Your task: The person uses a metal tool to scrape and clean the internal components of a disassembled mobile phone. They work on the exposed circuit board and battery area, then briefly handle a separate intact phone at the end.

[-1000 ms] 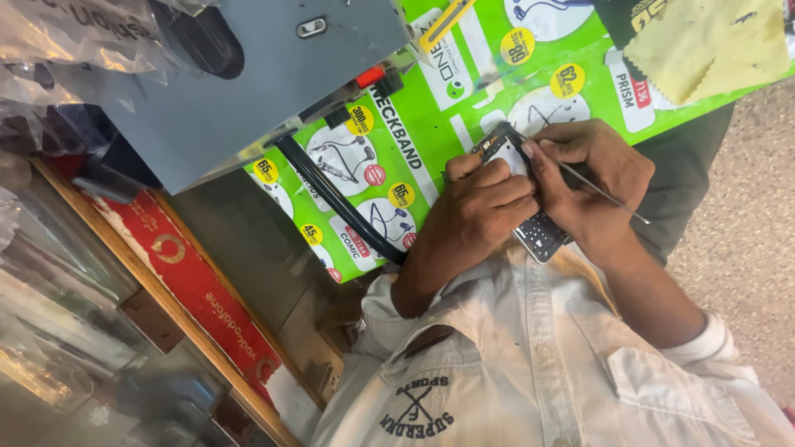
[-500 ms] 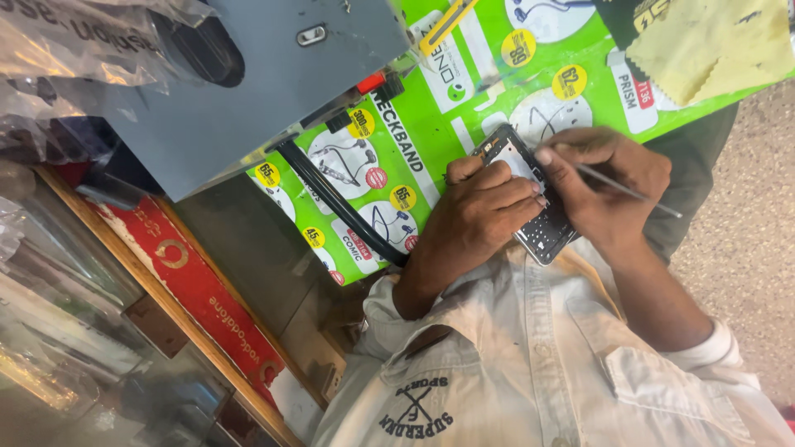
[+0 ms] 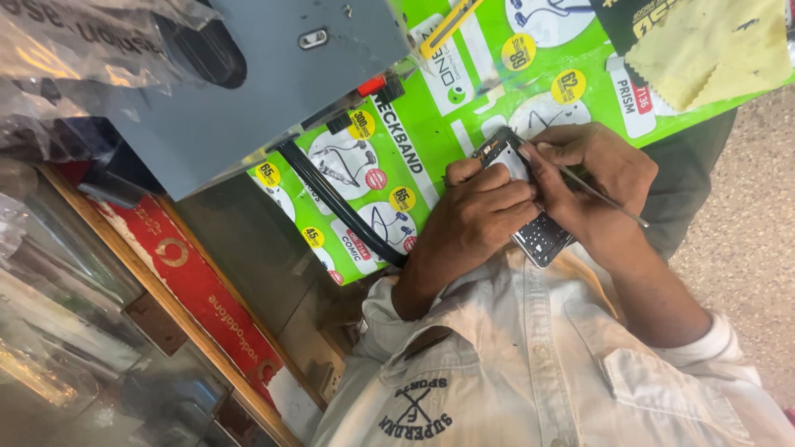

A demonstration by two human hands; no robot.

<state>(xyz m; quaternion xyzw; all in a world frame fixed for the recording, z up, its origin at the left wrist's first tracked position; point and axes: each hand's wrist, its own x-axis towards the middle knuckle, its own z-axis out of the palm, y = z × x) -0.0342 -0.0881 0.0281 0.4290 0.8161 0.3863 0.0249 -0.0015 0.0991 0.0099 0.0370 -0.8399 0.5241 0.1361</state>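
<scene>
My left hand (image 3: pixel 476 211) grips an opened phone (image 3: pixel 542 238) with its inner parts showing, holding it just above a bright green printed sheet (image 3: pixel 414 153). My right hand (image 3: pixel 600 178) pinches a thin metal tool (image 3: pixel 609 201); its fingertips rest on the phone's upper half, next to my left thumb. The tool's far end sticks out to the lower right. My fingers hide the middle of the phone and the tool's tip. Both arms come out of a white shirt (image 3: pixel 530 372).
A grey metal box (image 3: pixel 273 91) stands on the sheet's left part, a black cable (image 3: pixel 331 199) running below it. A yellow cloth (image 3: pixel 712 54) lies at top right. Clear plastic bags (image 3: pixel 74 50) and a red carton (image 3: pixel 199 290) sit left.
The tool's free end has swung a little in my right hand. Both hands stay on the phone in about the same place.
</scene>
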